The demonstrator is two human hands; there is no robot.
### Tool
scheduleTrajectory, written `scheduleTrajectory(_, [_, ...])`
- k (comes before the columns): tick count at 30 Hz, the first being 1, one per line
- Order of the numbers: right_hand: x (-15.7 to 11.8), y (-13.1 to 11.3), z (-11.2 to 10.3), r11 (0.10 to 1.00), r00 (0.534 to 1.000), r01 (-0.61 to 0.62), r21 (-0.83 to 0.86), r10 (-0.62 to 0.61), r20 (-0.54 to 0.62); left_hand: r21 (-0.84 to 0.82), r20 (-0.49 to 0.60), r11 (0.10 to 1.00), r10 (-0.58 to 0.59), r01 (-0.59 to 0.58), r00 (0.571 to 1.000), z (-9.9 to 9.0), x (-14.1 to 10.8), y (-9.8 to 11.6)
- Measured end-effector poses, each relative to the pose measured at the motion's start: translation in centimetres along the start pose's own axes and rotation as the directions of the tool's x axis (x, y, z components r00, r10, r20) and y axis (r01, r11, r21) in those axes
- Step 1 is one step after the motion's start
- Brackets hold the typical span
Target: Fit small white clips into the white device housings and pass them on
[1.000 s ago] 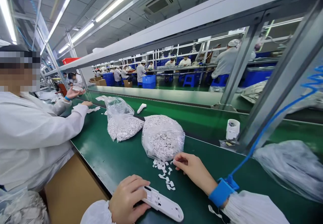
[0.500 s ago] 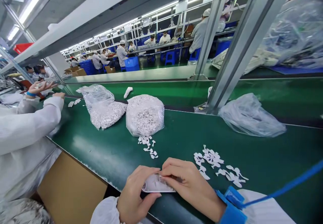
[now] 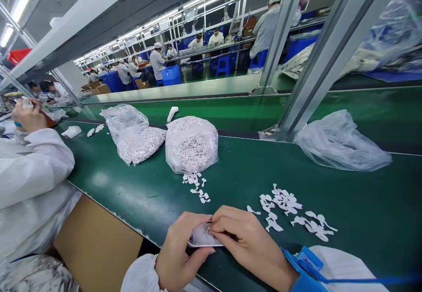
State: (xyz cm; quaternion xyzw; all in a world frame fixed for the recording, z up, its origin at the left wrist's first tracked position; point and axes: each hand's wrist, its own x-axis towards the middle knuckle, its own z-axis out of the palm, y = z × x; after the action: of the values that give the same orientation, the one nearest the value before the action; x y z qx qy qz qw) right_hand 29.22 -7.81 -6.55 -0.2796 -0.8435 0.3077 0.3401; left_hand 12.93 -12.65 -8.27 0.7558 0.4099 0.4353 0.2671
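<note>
Grip closed on both sides: a white plastic housing (image 3: 201,236) is held between the left hand (image 3: 180,251) and the right hand (image 3: 252,243), low on the near edge of the green conveyor belt (image 3: 362,204). Its upper face is largely covered by the fingers (image 3: 227,221) of the right hand, so the state of that face cannot be confirmed. A blue wrist strap (image 3: 305,261) is worn on the right wrist, with its blue cord led off toward 3 o'clock. Measured from the hands, a spread of loose white die-cut pieces (image 3: 283,202) is laid on the belt at 1 o'clock, just beyond the right hand. A smaller lot of the same pieces (image 3: 194,184) is found at 12 o'clock, just short of a round clear bag of white pieces (image 3: 191,145), which is seen well filled. A second clear bag of white pieces (image 3: 132,134) lies beside it at 11 o'clock, also holding a substantial quantity. A slack clear bag (image 3: 341,142) is placed at 2 o'clock. As far as can be judged, only a small share of the stock has been set out, and the bulk is left bagged. At 9 o'clock, a co-worker's white sleeve (image 3: 36,164) is seen, with that person's raised hand (image 3: 29,116) beyond it, apart from the housing.
</note>
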Motion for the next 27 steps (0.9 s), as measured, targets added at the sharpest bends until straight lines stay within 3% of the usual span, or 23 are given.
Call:
scheduleTrajectory(5, [0.1,-0.1,0.0,0.999,1.000,-0.022,0.031,0.021,0.012,-0.006,0.005,1.000,0.026,-0.026,1.000,-0.1,0.1,-0.1])
scheduleTrajectory(13, [0.4,-0.1,-0.2,0.995,0.999,0.012,-0.097,-0.007,0.051,0.000,0.007,1.000,0.030,-0.030,1.000,-0.1,0.0,-0.1])
scheduleTrajectory(18, [0.7,-0.3,-0.4,0.977,0.977,-0.211,-0.027,0.211,-0.003,0.033,0.007,0.999,0.043,-0.043,0.999,-0.2,-0.2,-0.2])
scheduleTrajectory(22, [1.1,-0.4,-1.2,0.938,0.933,-0.345,-0.022,0.345,0.105,0.104,-0.016,0.994,0.038,-0.036,0.999,0.0,-0.8,-0.5])
scheduleTrajectory(27, [0.8,-0.5,-1.1,0.950,0.954,-0.236,-0.205,0.267,0.137,0.124,-0.026,0.991,0.050,-0.047,0.998,0.3,-1.1,-0.9])
